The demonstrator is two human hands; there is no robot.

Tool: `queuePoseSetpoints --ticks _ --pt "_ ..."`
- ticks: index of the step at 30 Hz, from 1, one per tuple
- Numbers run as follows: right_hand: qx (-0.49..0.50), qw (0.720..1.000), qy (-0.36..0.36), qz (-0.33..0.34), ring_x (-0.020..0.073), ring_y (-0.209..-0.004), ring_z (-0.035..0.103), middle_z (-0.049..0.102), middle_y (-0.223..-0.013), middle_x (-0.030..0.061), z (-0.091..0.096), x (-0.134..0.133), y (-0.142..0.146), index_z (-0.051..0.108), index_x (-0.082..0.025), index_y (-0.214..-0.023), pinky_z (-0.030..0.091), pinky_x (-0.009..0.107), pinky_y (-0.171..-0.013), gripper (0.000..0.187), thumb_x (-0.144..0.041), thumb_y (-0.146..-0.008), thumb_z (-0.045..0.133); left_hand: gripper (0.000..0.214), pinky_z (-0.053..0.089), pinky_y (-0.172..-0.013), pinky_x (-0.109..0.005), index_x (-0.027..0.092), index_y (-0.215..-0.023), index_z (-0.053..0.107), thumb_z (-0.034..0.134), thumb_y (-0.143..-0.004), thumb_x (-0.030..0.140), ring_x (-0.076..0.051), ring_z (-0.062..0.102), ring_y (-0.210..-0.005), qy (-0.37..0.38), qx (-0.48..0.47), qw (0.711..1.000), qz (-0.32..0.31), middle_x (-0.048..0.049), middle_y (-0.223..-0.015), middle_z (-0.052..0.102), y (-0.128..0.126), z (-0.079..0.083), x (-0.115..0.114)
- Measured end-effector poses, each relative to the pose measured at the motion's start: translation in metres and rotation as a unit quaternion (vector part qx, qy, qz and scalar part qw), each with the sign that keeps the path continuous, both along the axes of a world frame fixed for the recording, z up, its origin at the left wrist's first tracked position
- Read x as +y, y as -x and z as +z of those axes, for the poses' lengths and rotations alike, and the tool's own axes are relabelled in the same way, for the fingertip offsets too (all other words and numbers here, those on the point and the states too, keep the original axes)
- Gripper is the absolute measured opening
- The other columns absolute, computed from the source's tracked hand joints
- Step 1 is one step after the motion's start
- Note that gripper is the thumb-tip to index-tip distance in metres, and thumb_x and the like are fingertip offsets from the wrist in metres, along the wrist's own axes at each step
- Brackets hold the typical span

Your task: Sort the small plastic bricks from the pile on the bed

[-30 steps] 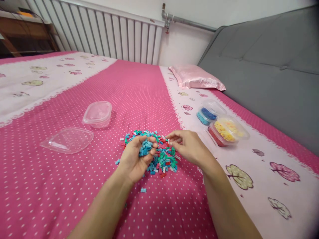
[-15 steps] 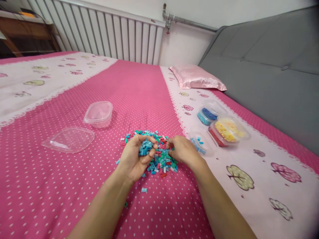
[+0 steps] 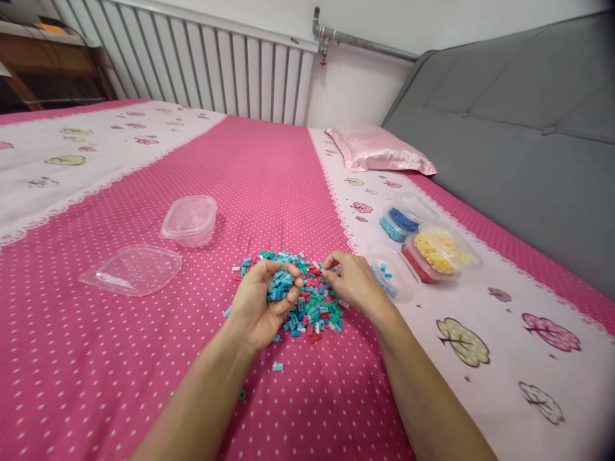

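Note:
My left hand (image 3: 259,304) is cupped around a heap of small light-blue building bricks (image 3: 280,285), its fingers curled over them. Beneath and between both hands spreads a pile of mixed bricks (image 3: 314,310) in teal, green, blue, red and white. My right hand (image 3: 353,280) is over the right side of this pile, thumb and forefinger drawn together at the bricks. Whatever is between those fingertips is too small to make out. One pale-blue brick (image 3: 277,367) lies apart, nearer to me on the pink bedspread.
Right of the pile stand a clear lid with blue bricks (image 3: 385,275), a tub of teal and dark-blue bricks (image 3: 394,225), and stacked tubs of yellow and red bricks (image 3: 430,259). To the left are a clear tub (image 3: 189,221) and a lid (image 3: 134,270). A pillow (image 3: 379,150) lies beyond.
My right hand has shifted slightly away from me, toward the far right part of the pile. The left hand stays put with its bricks.

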State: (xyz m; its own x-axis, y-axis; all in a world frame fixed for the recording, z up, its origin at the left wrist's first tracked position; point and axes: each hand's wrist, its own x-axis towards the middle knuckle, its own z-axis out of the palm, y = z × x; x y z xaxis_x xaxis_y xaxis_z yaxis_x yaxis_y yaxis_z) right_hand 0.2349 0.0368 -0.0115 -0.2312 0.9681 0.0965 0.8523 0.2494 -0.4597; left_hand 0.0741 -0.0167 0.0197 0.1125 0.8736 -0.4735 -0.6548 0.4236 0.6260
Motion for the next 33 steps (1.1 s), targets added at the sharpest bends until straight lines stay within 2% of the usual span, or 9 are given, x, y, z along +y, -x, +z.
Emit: queuePoseSetpoints --ticks 6,9,12,16,19,21,28,31,33 --pt "0.136 0.99 -0.023 -0.02 0.014 -0.066 0.059 0.064 -0.071 0.0004 -0.004 0.008 -0.008 0.062 -0.017 -0.08 0.042 0.024 -0.063 0.006 -0.014 -0.077 0.058 0.031 0.026 -0.025 -0.011 0.011 -0.06 0.056 0.034 -0.081 0.014 -0.007 0.045 -0.035 -0.002 -0.006 1.0 -0.004 -0.0055 -0.054 0.054 0.0 -0.002 0.001" --pt "0.247 0.969 -0.026 -0.007 0.0129 -0.062 0.058 0.062 -0.072 0.0001 -0.002 0.011 -0.013 0.063 -0.016 -0.092 0.044 0.024 -0.06 0.017 -0.02 -0.078 0.056 0.033 0.026 -0.025 -0.011 0.01 -0.06 0.057 0.035 -0.083 0.015 -0.007 0.046 -0.035 -0.017 -0.008 1.0 -0.023 -0.0058 -0.054 0.055 -0.001 -0.005 0.001" --pt "0.343 0.938 0.038 0.041 0.0122 -0.061 0.057 0.062 -0.072 0.0003 0.007 0.007 -0.011 0.063 -0.015 -0.103 0.045 0.023 -0.057 0.026 -0.025 -0.08 0.055 0.034 0.027 -0.027 -0.011 0.009 -0.06 0.059 0.035 -0.084 0.016 -0.006 0.047 -0.035 -0.016 0.001 0.998 -0.058 -0.0075 -0.056 0.058 -0.004 -0.007 -0.002" --pt "0.392 0.902 0.118 0.14 0.0122 -0.07 0.061 0.065 -0.079 0.0016 0.021 -0.008 -0.003 0.065 -0.016 -0.096 0.048 0.022 -0.064 0.019 -0.024 -0.08 0.058 0.038 0.022 -0.026 -0.012 0.008 -0.059 0.06 0.032 -0.084 0.017 -0.006 0.045 -0.032 -0.032 -0.008 0.992 -0.123 -0.0089 -0.055 0.059 -0.011 -0.011 -0.005" --pt "0.409 0.87 0.186 0.205 0.0109 -0.059 0.06 0.062 -0.068 -0.0023 0.028 -0.018 0.0 0.063 -0.019 -0.101 0.049 0.022 -0.061 0.019 -0.023 -0.084 0.055 0.036 0.022 -0.026 -0.012 0.008 -0.061 0.061 0.034 -0.083 0.017 -0.007 0.049 -0.035 -0.04 -0.022 0.988 -0.15 -0.0092 -0.055 0.059 -0.016 -0.016 -0.007" --pt "0.408 0.857 0.222 0.223 0.01 -0.05 0.057 0.058 -0.06 -0.0051 0.029 -0.021 -0.001 0.062 -0.02 -0.103 0.048 0.022 -0.055 0.019 -0.023 -0.087 0.052 0.034 0.023 -0.027 -0.012 0.008 -0.062 0.061 0.034 -0.082 0.016 -0.008 0.05 -0.035 -0.035 -0.025 0.987 -0.154 -0.0093 -0.056 0.06 -0.017 -0.017 -0.007" --pt "0.376 0.87 0.22 0.232 0.0106 -0.054 0.059 0.061 -0.07 -0.0015 0.027 -0.017 -0.006 0.065 -0.018 -0.103 0.047 0.022 -0.054 0.021 -0.027 -0.086 0.058 0.036 0.019 -0.026 -0.014 0.008 -0.065 0.056 0.027 -0.084 0.016 -0.005 0.042 -0.029 0.016 -0.054 0.985 -0.162 -0.01 -0.057 0.06 -0.015 -0.011 -0.003" --pt "0.329 0.892 0.187 0.248 0.0117 -0.062 0.061 0.067 -0.08 0.0016 0.03 -0.017 -0.007 0.068 -0.018 -0.103 0.048 0.023 -0.06 0.022 -0.027 -0.087 0.057 0.035 0.018 -0.026 -0.013 0.01 -0.069 0.054 0.025 -0.087 0.018 -0.006 0.041 -0.029 0.017 -0.059 0.987 -0.151 -0.0084 -0.056 0.059 -0.015 -0.011 -0.002" --pt "0.318 0.894 0.173 0.262 0.0131 -0.07 0.063 0.069 -0.085 0.0026 0.032 -0.018 -0.008 0.069 -0.019 -0.103 0.049 0.024 -0.066 0.022 -0.027 -0.088 0.055 0.033 0.018 -0.026 -0.013 0.012 -0.074 0.055 0.026 -0.089 0.019 -0.006 0.041 -0.031 0.004 -0.057 0.989 -0.134 -0.0067 -0.056 0.058 -0.014 -0.013 -0.002"
